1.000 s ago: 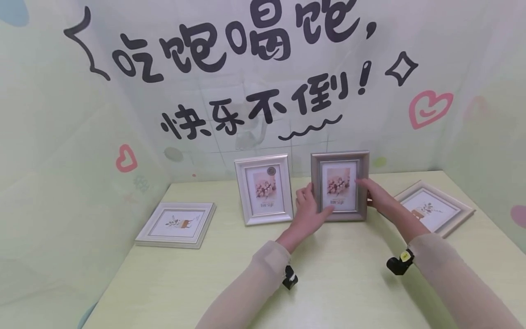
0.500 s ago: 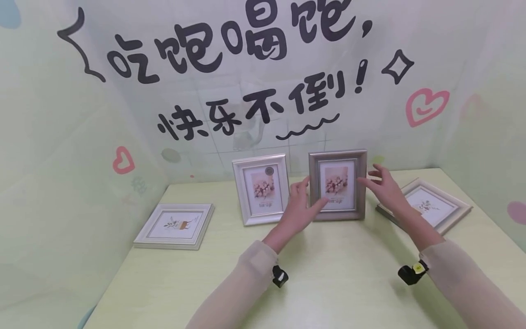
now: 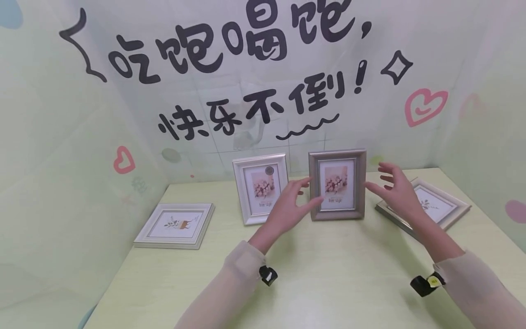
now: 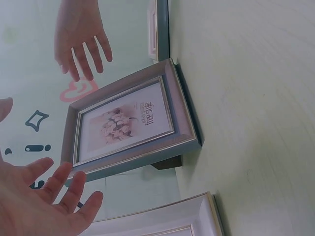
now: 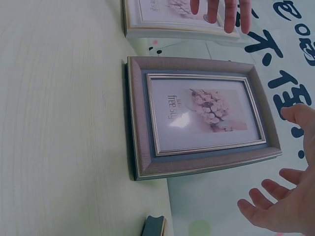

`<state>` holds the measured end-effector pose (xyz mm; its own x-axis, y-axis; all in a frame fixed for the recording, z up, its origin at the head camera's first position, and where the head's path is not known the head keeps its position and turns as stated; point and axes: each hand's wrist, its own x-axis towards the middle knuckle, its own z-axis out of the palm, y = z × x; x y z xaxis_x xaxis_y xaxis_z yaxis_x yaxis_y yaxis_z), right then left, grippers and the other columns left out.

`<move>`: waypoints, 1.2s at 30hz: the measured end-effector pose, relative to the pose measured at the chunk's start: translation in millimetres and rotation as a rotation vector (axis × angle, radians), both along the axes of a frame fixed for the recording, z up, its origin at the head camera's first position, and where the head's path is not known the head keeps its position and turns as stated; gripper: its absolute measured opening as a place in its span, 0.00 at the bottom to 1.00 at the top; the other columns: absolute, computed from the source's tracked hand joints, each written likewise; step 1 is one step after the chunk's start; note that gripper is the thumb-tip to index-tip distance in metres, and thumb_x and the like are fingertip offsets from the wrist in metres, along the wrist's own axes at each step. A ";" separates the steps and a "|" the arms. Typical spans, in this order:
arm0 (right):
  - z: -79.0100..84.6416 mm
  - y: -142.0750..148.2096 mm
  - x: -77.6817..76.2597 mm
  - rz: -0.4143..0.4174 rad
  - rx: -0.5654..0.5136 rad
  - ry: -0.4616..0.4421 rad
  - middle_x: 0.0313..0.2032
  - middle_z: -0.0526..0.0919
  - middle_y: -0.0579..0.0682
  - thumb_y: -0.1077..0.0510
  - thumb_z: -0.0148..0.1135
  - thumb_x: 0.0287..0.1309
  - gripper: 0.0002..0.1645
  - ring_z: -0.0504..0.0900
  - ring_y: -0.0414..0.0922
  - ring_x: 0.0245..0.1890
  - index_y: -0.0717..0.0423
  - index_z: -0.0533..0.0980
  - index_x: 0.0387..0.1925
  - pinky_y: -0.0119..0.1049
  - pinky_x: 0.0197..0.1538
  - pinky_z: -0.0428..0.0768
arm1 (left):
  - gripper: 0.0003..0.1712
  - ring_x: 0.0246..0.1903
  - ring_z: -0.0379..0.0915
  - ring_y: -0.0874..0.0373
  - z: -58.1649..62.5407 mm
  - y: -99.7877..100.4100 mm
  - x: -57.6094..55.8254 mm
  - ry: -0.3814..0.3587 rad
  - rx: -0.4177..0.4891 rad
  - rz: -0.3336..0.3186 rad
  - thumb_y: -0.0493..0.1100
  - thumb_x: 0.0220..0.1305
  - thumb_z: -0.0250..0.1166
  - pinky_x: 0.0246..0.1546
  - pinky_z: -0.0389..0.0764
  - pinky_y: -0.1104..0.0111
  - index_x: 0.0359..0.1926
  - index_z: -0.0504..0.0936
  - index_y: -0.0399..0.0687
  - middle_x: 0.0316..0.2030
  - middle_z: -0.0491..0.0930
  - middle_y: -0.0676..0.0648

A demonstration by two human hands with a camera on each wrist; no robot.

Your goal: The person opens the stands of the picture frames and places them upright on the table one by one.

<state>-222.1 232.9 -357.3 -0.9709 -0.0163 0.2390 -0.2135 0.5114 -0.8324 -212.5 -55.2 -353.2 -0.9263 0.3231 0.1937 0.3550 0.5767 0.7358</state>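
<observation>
- Head view: the taupe, rectangular picture frame with a silvery inner border [image 3: 337,184] stands on the far middle of the pale yellow, wood-grained table [image 3: 328,283], between the hands. The left hand [image 3: 284,209] and the right hand [image 3: 397,192] grasp nothing, their fingers loosely extended.
- Same view: the left hand overlaps the upright white, rectangular picture frame with a round dark sticker [image 3: 259,183]; contact cannot be told. A sideways sweep might tip it. The right forearm crosses the flat beige, rectangular picture frame [image 3: 445,201] at right; a low withdrawal could drag that.
- Left wrist view: a dark support leg [image 4: 167,163] shows behind the taupe frame. Were it poorly spread, the frame could probably slump backward; how firmly it is set is not shown.
- Right wrist view: the right hand's thumb [image 5: 295,115] lies near the taupe frame's top edge, apart from it; a forward brush there might topple the frame.
</observation>
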 end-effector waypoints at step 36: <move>-17.4 -42.8 21.8 0.239 0.106 -0.028 0.62 0.75 0.66 0.55 0.66 0.63 0.34 0.78 0.64 0.58 0.64 0.67 0.65 0.49 0.56 0.83 | 0.38 0.63 0.72 0.47 -4.5 -69.8 14.6 -0.044 -0.038 0.011 0.59 0.63 0.67 0.64 0.73 0.47 0.70 0.69 0.53 0.65 0.74 0.48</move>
